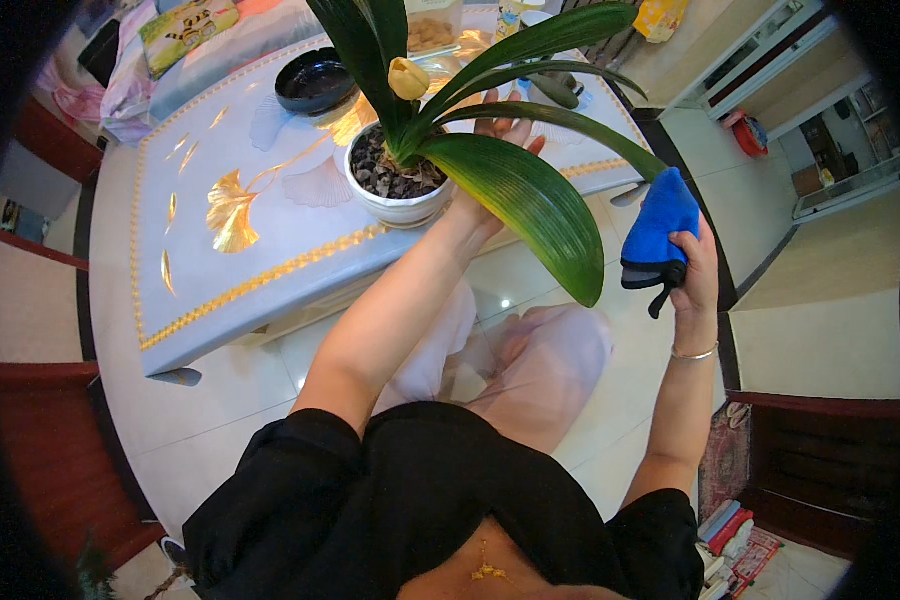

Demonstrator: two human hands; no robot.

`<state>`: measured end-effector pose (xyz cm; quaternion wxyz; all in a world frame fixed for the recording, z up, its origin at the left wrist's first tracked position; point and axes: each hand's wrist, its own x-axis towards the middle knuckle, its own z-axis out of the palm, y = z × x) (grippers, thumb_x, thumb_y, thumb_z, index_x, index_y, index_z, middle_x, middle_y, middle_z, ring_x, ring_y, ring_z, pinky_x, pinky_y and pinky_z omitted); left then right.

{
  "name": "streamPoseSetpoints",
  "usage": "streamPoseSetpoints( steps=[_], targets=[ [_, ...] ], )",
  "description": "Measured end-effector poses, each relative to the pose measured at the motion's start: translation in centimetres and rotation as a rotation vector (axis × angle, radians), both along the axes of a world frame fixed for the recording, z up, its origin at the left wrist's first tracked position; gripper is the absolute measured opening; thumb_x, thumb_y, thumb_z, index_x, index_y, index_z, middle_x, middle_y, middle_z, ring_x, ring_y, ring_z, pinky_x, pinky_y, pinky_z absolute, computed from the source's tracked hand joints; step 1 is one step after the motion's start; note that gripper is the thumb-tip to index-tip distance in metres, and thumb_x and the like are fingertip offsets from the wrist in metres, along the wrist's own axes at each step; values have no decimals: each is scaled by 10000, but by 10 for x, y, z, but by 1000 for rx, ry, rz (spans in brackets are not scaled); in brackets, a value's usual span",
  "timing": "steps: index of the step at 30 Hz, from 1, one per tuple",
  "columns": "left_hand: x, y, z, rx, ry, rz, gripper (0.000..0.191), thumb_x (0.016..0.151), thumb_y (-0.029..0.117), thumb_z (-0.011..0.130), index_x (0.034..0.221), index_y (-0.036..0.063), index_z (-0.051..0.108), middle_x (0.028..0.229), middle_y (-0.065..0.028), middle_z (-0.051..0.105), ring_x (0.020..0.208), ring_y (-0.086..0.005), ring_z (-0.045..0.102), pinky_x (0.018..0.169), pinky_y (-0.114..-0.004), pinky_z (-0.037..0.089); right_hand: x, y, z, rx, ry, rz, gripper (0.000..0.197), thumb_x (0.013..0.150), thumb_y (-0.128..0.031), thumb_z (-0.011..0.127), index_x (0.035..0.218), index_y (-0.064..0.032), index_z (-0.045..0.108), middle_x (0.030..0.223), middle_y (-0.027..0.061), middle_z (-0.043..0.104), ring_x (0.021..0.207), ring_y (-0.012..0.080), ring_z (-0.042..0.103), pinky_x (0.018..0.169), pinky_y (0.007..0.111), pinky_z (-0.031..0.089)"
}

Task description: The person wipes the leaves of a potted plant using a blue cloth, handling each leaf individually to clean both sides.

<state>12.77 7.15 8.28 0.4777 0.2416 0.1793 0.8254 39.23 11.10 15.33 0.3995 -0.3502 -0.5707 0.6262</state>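
Observation:
A potted plant with long strap leaves [532,195] and one pale yellow tulip-like bloom [409,79] stands in a white pot [401,206] near the table's front edge. My left hand [506,131] is behind the big yellow-green leaf, palm up with fingers spread, beneath the narrower leaves; leaves hide part of it. On the right, my right hand [696,262] grips a folded blue cloth with black edging [660,225]. The cloth covers the tip of a long leaf that reaches out to the right.
The table [270,300] has a pale cover with gold ginkgo patterns. A black bowl [315,81] lies behind the pot, left of the leaves. Farther back are a clear container of brown food [431,34] and a cup [508,19]. My knees are below the table's front edge.

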Motion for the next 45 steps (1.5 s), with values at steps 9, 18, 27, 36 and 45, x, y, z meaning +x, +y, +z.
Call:
streamPoseSetpoints(
  steps=[9, 18, 27, 36, 45],
  targets=[
    [2, 8, 10, 22, -239, -26, 296, 990, 210, 583, 1276, 230, 512, 1317, -45, 590, 1230, -149, 527, 1064, -369, 392, 10, 10, 79, 496, -416, -12, 658, 704, 74, 405, 1341, -14, 542, 1357, 117, 549, 1143, 173, 556, 1028, 306, 415],
    [16, 3, -13, 21, -271, -121, 303, 944, 50, 607, 1225, 140, 536, 1193, -57, 619, 1057, -148, 591, 869, -313, 508, -148, 5, 74, 1518, -932, 246, 444, 762, -21, 641, 1198, -90, 596, 1138, 158, 629, 1130, 363, 562, 965, 436, 451],
    [23, -4, -38, 15, -357, -316, 213, 962, 105, 589, 1173, 126, 560, 1084, -39, 612, 930, -133, 602, 750, -293, 526, -224, 21, 45, 1608, -771, 621, 401, 820, -30, 561, 1192, -127, 675, 1163, 151, 667, 1089, 359, 597, 1013, 440, 428],
    [19, -12, -25, 48, -370, -299, 160, 975, 149, 577, 1132, 123, 571, 1017, -22, 598, 879, -123, 592, 703, -283, 521, -233, 12, 62, 1396, -1075, 699, 419, 818, 2, 506, 1165, -139, 693, 1132, 122, 683, 1039, 321, 637, 933, 400, 490],
    [22, -9, -20, -58, -328, -302, 133, 976, 173, 577, 1098, 120, 575, 963, -6, 582, 849, -118, 582, 675, -277, 517, -236, 5, 60, 1301, -1074, 754, 410, 826, 17, 482, 1143, -125, 700, 1113, 148, 685, 1038, 331, 633, 910, 407, 496]
  ],
)
